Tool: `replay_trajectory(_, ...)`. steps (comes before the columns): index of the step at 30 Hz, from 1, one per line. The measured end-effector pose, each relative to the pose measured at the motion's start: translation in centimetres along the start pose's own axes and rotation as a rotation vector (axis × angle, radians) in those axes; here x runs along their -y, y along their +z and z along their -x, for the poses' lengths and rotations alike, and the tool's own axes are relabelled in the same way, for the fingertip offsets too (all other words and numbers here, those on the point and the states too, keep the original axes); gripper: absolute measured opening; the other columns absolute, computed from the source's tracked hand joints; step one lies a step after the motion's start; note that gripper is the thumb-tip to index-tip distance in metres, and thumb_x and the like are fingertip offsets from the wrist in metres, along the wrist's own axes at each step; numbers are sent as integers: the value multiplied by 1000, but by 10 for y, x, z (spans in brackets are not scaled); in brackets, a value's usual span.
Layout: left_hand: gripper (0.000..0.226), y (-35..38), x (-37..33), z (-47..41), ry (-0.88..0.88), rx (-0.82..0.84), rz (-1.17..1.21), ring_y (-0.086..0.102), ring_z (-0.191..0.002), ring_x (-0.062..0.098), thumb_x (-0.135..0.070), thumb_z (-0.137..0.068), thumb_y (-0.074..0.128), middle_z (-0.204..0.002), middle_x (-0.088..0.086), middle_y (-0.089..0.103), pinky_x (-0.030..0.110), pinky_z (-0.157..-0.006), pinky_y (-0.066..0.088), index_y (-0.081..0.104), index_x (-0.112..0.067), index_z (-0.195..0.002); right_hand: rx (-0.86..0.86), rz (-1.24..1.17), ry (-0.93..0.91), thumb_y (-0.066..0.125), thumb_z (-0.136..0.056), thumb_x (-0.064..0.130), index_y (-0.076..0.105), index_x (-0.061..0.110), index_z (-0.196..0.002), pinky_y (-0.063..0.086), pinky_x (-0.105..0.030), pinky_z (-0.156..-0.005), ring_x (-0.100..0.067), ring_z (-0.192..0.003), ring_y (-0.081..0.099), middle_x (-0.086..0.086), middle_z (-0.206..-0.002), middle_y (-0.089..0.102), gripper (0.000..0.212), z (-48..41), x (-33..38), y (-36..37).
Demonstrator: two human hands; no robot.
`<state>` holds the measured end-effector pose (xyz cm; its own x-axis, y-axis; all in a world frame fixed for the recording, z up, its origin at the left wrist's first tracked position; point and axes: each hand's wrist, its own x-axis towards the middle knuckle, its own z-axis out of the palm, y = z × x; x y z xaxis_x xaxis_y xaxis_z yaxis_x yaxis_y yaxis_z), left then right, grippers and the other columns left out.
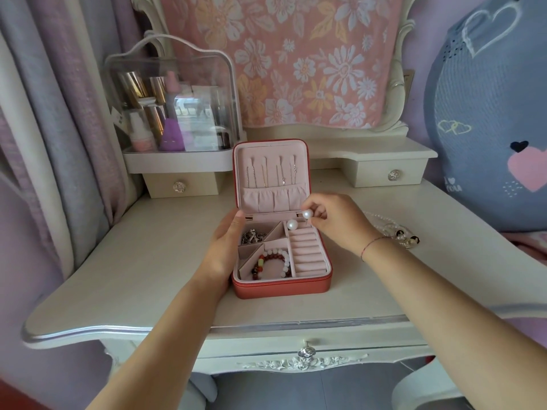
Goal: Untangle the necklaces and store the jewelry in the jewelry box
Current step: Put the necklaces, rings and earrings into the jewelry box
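Observation:
A red jewelry box [281,287] with pink lining stands open on the white dressing table [148,261]. Several thin necklaces [270,173] hang inside its lid. A red and white bead bracelet [270,263] lies in the front compartment, a silver chain [251,235] in the back left one. One pearl earring [292,224] sits at the top of the ring rolls. My right hand [334,223] pinches a second pearl earring [307,214] just above the box's back right corner. My left hand [226,247] holds the box's left side.
A pearl necklace with dark charms [396,232] lies on the table right of my right hand. A clear cosmetics case [171,108] stands at the back left on a small drawer unit. A large blue plush [491,113] leans at the right. The table's front edge runs below the box.

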<state>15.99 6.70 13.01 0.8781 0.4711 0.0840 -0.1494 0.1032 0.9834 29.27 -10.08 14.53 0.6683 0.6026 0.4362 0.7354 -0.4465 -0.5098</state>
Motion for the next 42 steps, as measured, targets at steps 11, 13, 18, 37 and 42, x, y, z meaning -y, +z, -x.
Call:
replay_trajectory(11,32,-1,1,0,-15,4,30,73,-83,17,-29,-104,39,-111,8,71,24,-61,56,58,-14,-126,57,135,-102,60,-88,4,71,11,-101,46,-27,-75,-14,-81,59,5,-92,57,19,3,-1,1)
replay_trajectory(13,32,-2,1,0,-14,3,12,73,-85,18,-31,-104,40,-112,8,71,25,-62,56,59,-16,-125,34,113,-72,63,-87,7,71,13,-95,47,-26,-73,-13,-79,60,7,-88,58,13,3,-2,2)
replay_trajectory(18,33,-1,1,-1,-28,-21,-2,73,-84,18,-32,-103,41,-112,6,71,26,-62,57,59,-17,-126,28,49,14,68,-83,10,64,21,-83,38,-9,-61,-10,-74,57,9,-77,58,12,2,-4,5)
replay_trajectory(37,33,-1,-2,2,-9,8,-21,73,-83,18,-29,-105,37,-104,5,74,24,-60,56,59,-13,-125,-281,-212,290,68,-84,9,73,13,-95,51,-31,-86,-18,-85,65,-3,-90,71,13,10,-46,-29)
replay_trajectory(42,33,-1,1,0,-9,9,-11,74,-82,17,-30,-104,38,-98,1,75,25,-60,56,59,-14,-123,-209,-66,529,64,-83,12,75,12,-83,50,-34,-86,-26,-93,66,-8,-88,73,10,33,-97,-79)
